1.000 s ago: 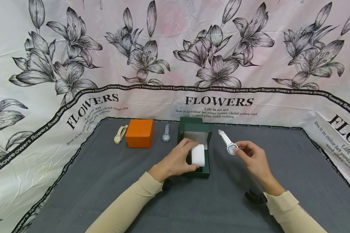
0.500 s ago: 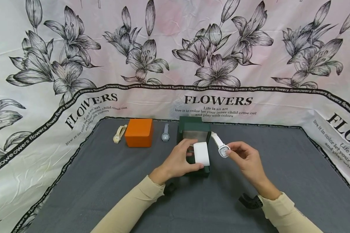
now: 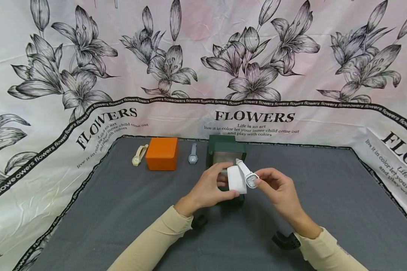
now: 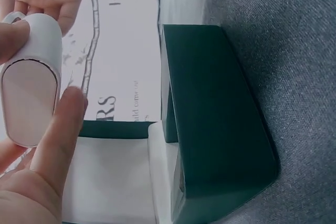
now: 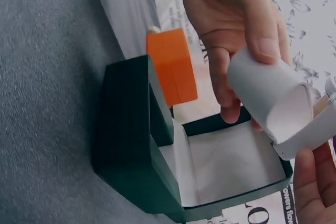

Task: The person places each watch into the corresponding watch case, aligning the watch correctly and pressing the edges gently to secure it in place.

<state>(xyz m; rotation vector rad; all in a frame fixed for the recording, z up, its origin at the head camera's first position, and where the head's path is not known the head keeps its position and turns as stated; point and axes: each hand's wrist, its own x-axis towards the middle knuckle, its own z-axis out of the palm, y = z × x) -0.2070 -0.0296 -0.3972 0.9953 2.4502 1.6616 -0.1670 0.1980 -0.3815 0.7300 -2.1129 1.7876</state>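
White-strapped watch, pale dial

A shut orange box sits toward the back of the grey counter, flanked by two timepieces: a cream watch just beside it at left in the head view — dial end nearest the camera — and a blue watch lying apart from it at right, strap pointing to the rear. Behind hangs a creased white cloth, blushed with pink and printed with black line-drawn lilies. "FLOWERS," it reads in bold capitals above smaller lines — "Life is an art" among them — under a black lettered band.
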